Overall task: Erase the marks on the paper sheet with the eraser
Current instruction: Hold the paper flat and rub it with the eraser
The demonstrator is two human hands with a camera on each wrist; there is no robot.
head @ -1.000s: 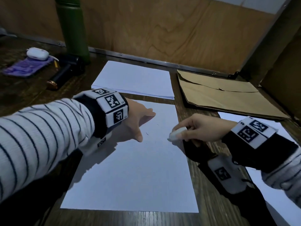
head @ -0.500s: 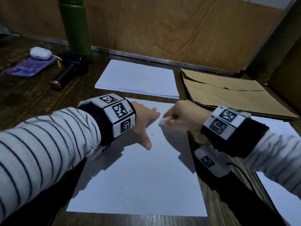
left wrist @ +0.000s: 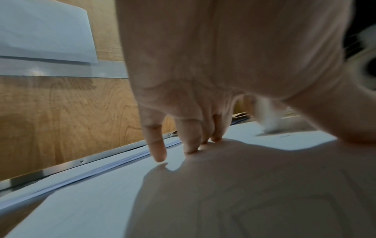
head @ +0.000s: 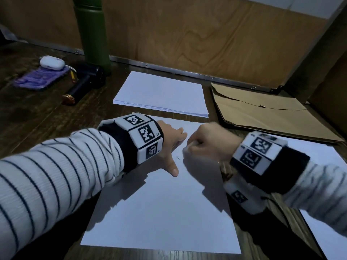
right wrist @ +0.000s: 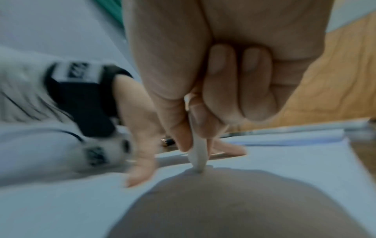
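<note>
A white paper sheet (head: 161, 212) is seen lying flat on the dark wooden counter (head: 28, 117), its near edge closest to the viewer. Both striped sleeves are stretched over the sheet, each wrist wrapped in a band of black-and-white coded tags.

The left hand (head: 170, 145) is laid on the upper part of the sheet with fingers straight and spread; in the left wrist view the fingertips (left wrist: 159, 154) are shown pressed down onto the paper, and the thumb is pointed back toward the viewer. Nothing is held by it.

Just beside it, the right hand (head: 208, 141) is curled, and a white eraser (right wrist: 198, 154) is pinched between its thumb and fingers. In the right wrist view the eraser is held nearly upright with its lower tip touching the sheet. A small dark pencil mark (head: 178, 158) is left on the paper between the left thumb and the eraser, close to both. The right hand is blurred.

Farther back, a stack of white paper (head: 161, 94) is set just beyond the sheet's far edge. To its right a brown envelope (head: 262, 113) is laid flat, and a further white sheet (head: 323, 166) is partly covered by the right arm. At the far left a black cylindrical object (head: 82, 87), a purple case (head: 41, 78) topped by a small white case (head: 51, 62), and a tall green bottle (head: 93, 32) are placed before the wooden back panel (head: 206, 34).
</note>
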